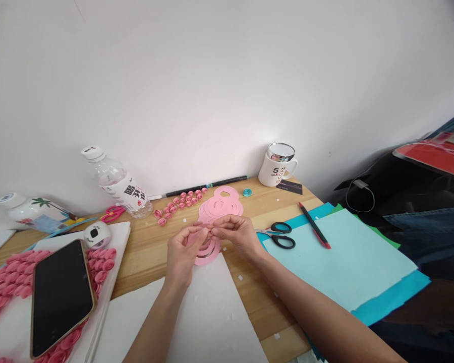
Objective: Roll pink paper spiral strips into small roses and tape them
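My left hand point(183, 249) and my right hand point(236, 234) meet at the middle of the table, fingertips pinched together on a pink paper spiral point(207, 256). Its cut rings hang below my fingers, above the white paper point(212, 312). The part right between the fingertips is mostly hidden. Just beyond my hands lies a pile of pink paper spirals point(221, 204). To its left, several small rolled pink paper flowers point(179, 201) sit in loose rows, and one rolled blue paper flower point(247, 192) rests to its right.
Black-handled scissors point(283, 242) and a marker point(315, 226) lie by blue paper sheets point(340, 257) on the right. A mug point(276, 169) and a bottle point(117, 184) stand near the wall. At left, a phone point(62, 297) rests on a board covered with pink paper flowers point(102, 264).
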`<action>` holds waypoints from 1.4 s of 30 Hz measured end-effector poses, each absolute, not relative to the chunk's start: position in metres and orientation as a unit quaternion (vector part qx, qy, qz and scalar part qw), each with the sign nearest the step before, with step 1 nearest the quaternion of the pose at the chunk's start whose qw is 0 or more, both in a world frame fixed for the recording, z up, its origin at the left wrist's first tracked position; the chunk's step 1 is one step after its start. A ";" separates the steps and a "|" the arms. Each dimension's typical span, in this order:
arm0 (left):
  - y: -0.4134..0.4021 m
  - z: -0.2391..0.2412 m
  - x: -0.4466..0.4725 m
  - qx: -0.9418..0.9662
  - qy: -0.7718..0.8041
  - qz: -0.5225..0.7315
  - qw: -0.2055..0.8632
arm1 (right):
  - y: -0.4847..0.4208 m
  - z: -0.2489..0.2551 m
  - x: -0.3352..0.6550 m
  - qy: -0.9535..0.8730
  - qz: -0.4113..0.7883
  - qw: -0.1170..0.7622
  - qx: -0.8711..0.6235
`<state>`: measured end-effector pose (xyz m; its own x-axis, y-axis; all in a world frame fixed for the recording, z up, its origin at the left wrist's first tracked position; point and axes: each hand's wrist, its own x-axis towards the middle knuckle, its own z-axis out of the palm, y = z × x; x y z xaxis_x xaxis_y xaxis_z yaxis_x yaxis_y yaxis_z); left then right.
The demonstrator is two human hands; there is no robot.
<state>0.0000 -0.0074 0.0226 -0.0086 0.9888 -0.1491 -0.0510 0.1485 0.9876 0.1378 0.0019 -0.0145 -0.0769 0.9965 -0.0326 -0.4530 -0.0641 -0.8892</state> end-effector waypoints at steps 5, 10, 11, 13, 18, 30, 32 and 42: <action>-0.008 0.023 0.000 0.449 0.529 0.473 0.542 | 0.002 -0.014 0.138 -0.373 0.628 0.572 -0.373; -0.008 0.024 0.000 0.452 0.527 0.472 0.544 | 0.001 -0.011 0.138 -0.371 0.627 0.571 -0.378; -0.008 0.024 0.000 0.450 0.527 0.472 0.545 | 0.001 -0.011 0.138 -0.372 0.626 0.571 -0.379; -0.008 0.023 0.000 0.447 0.529 0.471 0.546 | 0.000 -0.010 0.138 -0.372 0.624 0.571 -0.381; -0.008 0.022 0.000 0.462 0.542 0.468 0.523 | 0.000 -0.011 0.138 -0.374 0.620 0.571 -0.387; -0.006 0.018 -0.002 0.511 0.559 0.470 0.453 | 0.000 -0.011 0.138 -0.373 0.619 0.572 -0.388; -0.007 0.018 -0.001 0.507 0.560 0.470 0.457 | 0.000 -0.011 0.138 -0.374 0.619 0.571 -0.388; -0.007 0.019 0.000 0.513 0.555 0.474 0.453 | 0.001 -0.011 0.138 -0.374 0.622 0.567 -0.389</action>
